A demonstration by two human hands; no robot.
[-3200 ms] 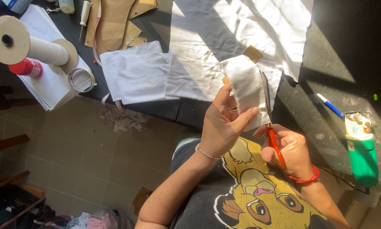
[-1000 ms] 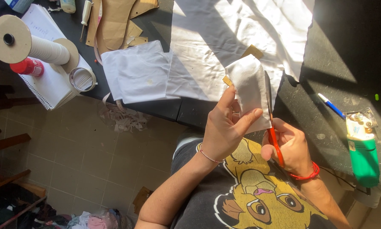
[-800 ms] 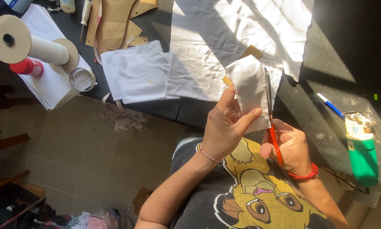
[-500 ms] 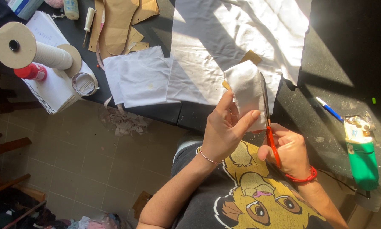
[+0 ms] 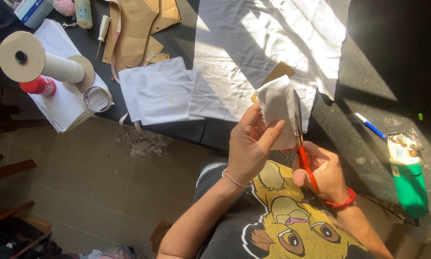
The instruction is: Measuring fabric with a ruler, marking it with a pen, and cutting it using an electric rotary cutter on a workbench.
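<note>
Her left hand (image 5: 248, 149) pinches a small white fabric piece (image 5: 277, 106) above the table edge while the right hand (image 5: 321, 172) grips red-handled scissors (image 5: 302, 148) cutting along its side. I'd judge the trimming is midway; the next snip needs the cloth kept taut.

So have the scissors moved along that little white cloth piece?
Cannot tell: the scissors sit at the cloth piece's right edge throughout; the camera itself shifted.

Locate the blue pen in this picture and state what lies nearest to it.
The blue pen lies on the dark table at the right, just left of the green tool, beyond the right hand.
</note>
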